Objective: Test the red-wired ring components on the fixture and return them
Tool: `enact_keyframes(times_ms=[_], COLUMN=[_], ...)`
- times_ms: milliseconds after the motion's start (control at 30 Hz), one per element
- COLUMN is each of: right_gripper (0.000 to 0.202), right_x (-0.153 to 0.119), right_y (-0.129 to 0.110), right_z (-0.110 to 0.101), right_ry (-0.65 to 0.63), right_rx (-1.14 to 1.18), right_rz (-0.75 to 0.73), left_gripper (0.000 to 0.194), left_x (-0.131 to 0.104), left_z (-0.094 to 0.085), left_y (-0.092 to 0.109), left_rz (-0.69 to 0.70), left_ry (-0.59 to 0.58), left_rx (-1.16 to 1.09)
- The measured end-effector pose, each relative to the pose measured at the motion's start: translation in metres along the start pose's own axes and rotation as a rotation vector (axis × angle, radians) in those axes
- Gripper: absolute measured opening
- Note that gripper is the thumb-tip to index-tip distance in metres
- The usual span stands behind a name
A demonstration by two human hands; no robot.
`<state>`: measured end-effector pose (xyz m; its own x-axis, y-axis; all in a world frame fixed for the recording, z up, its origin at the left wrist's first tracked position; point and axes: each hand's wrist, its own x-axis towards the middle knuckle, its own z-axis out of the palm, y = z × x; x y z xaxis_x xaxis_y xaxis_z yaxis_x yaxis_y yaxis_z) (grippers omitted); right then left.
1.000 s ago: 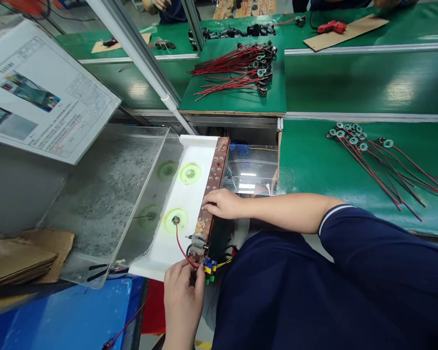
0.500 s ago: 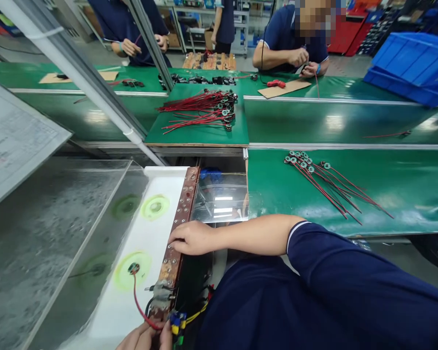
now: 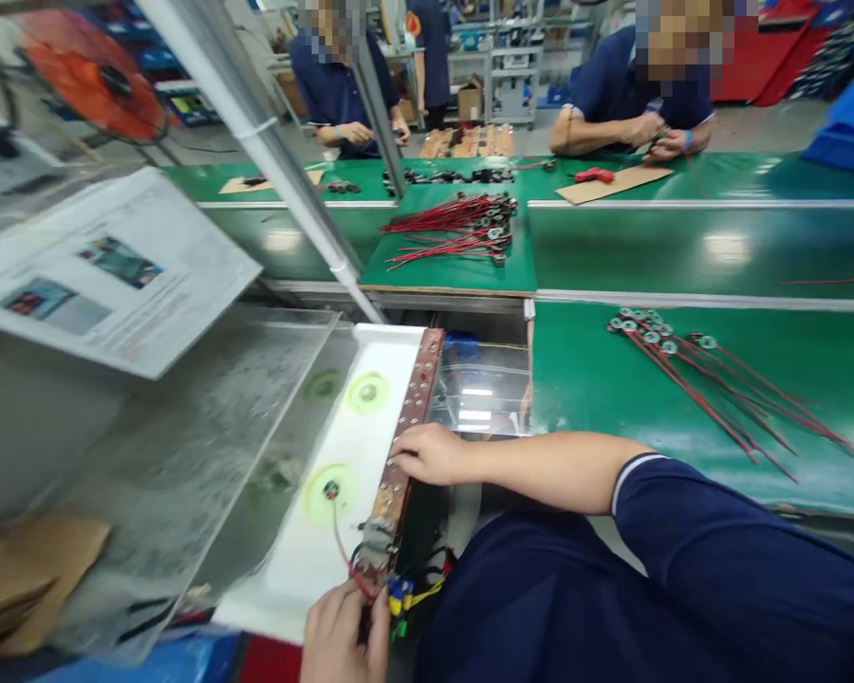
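Note:
My left hand (image 3: 347, 628) is at the bottom, its thumb and fingers pinching the end of red wires (image 3: 343, 550). These wires run up to a small round circuit board (image 3: 331, 490), which rests inside a yellow-green ring on the white panel (image 3: 285, 560). Along the panel's right side lies a reddish-brown strip (image 3: 419, 379) dotted with metal screws. My right hand (image 3: 431, 453) rests on this strip, fingers curled and tips together; anything between them is hidden. Beside my left hand are blue and yellow connectors (image 3: 400, 596) with yellow wires.
Red-wired round boards lie in a bunch (image 3: 647, 332) on the green table (image 3: 576, 408) and in a pile (image 3: 462, 223) farther back. A clear sheet (image 3: 256, 512) stands left of the panel. A slanted metal post (image 3: 256, 133) rises ahead. Co-workers handle small parts across the bench.
The view has swung left, so everything sits farther right, and a fan and cardboard now show. My left hand still pinches the red wires; my right stays on the strip.

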<state>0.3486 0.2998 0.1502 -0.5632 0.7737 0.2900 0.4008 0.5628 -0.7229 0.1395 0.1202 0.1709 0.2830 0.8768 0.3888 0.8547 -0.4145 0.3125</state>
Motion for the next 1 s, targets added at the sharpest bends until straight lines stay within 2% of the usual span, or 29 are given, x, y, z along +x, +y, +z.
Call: enact_keyframes(times_ms=[100,200,433,600,800,1000], right_gripper=[0.017,0.016,0.016,0.017,0.018,0.018], right_x=[-0.002,-0.003,-0.005,-0.008,-0.009,-0.009], right_y=[0.0,0.001,-0.002,0.001,0.004,0.003], right_z=[0.001,0.001,0.0,0.002,0.003,0.004], right_ry=[0.05,0.065,0.072,0.087,0.07,0.073], right_rx=[0.051,0.072,0.068,0.085,0.085,0.079], right_rz=[-0.009,0.003,0.004,-0.011,-0.007,-0.002], left_gripper=[0.009,0.007,0.007,0.012,0.013,0.013], left_x=[0.004,0.006,0.002,0.003,0.002,0.003], left_z=[-0.007,-0.009,-0.009,-0.011,-0.01,-0.011], left_y=[0.015,0.023,0.024,0.034,0.037,0.037], left_rz=[-0.124,-0.186,-0.255,-0.325,-0.366,-0.341], left_ry=[-0.016,-0.029,-0.066,-0.076,-0.09,-0.086], left_rx=[-0.026,-0.05,-0.081,-0.071,-0.101,-0.11])
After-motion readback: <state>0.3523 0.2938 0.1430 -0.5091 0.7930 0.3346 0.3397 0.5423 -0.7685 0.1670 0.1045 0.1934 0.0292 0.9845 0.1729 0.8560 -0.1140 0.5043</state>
